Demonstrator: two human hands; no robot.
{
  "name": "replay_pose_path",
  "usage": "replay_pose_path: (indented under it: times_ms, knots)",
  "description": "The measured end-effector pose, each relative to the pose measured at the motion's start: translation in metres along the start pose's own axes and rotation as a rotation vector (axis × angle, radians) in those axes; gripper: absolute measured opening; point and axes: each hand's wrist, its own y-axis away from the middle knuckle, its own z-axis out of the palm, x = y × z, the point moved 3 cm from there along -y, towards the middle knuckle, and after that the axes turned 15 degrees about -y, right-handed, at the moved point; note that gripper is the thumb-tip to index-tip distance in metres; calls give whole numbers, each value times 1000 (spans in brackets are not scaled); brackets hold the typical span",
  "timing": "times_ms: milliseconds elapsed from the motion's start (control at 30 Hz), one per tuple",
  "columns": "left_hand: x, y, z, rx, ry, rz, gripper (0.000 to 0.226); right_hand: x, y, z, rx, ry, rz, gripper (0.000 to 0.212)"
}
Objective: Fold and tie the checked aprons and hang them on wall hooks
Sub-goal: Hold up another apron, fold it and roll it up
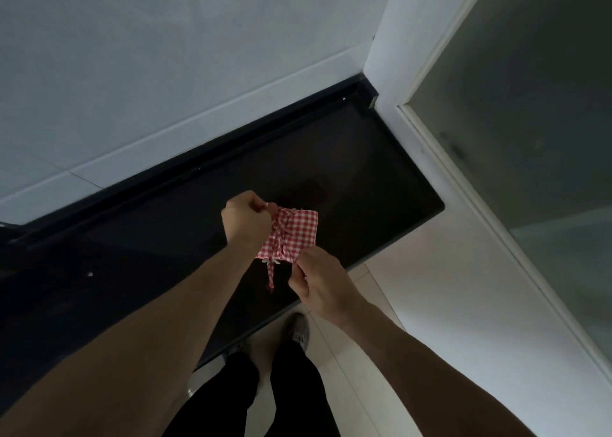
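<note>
Single head-worn wide-angle view, looking steeply down and forward from standing height. It takes in the black bench (165, 238) close below, the tiled wall (165, 72) behind it and the floor (414, 287) underfoot. No second view is supplied.

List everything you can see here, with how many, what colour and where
apron: one, red and white check, folded small, held over the counter by both hands
tie: one, red check, hanging from the apron's near edge
counter: one, black, glossy, running along the wall
wall: white tiles, behind the counter
glass door: one, frosted, white frame, on the right
floor: pale tiles, right of the counter
shoe: one clearly seen, grey, on the floor
trousers: black, bottom centre
left hand: closed on the apron's far left corner
right hand: pinching the apron's near edge
</note>
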Motion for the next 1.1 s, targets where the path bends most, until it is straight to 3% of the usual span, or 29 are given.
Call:
replay_pose_path:
  times_ms: [167,367,467,533,600,767,933,1100]
  knots:
    - [1,0,-2,-50,-27,62,8,2,3,1,-79,63,-18,16]
    - [37,1,-39,-243,-106,362,22,-24,-6,-37,-92,102,-68,18]
    - [66,10,-58,-289,-111,492,26,-40,-22,-69,83,129,-102,21]
    - [89,18,-77,-260,-93,585,20,-64,-36,-97,239,62,-127,11]
    - [115,29,-99,-217,-106,698,16,-100,-51,-127,318,-20,-130,16]
    - [194,51,-156,-82,-61,903,16,-179,-80,-192,313,-127,-84,21]
    - [270,86,-210,116,-30,1053,14,-247,-79,-261,471,-127,-163,12]
    - [329,124,-267,214,91,1080,13,-319,-62,-319,486,-264,-251,25]
